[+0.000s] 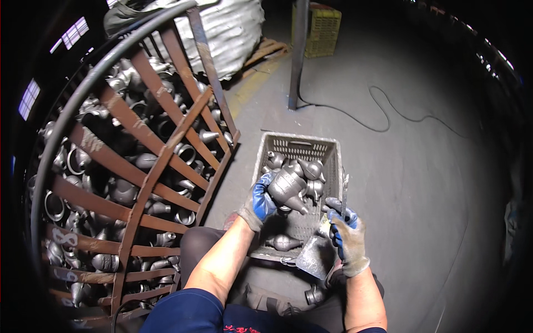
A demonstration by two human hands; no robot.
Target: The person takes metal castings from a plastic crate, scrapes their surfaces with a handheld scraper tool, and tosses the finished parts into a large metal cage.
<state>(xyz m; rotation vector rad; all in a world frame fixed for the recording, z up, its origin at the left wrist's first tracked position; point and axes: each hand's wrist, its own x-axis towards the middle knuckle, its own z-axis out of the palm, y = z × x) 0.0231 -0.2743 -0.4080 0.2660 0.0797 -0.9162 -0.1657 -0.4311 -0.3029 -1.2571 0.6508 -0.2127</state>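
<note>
Head view: left hand (260, 201) fingers grip a metal casting (287, 188), right hand (347, 236) fingers clasp a scraper (317, 252) above the crate (300, 145) on concrete floor (422, 183).

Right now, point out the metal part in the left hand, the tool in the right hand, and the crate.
metal part (287, 188), head view, on its wide bell-shaped body.
tool (315, 256), head view, on its flat metal blade.
crate (300, 143), head view, on its far wall.

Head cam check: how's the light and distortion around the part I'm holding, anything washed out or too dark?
Head view: the metal part in the left hand is evenly lit with mild sheen; the right hand is sharp; fisheye bends the rusty cage; corners fall black; windows at far left blow out.
</note>
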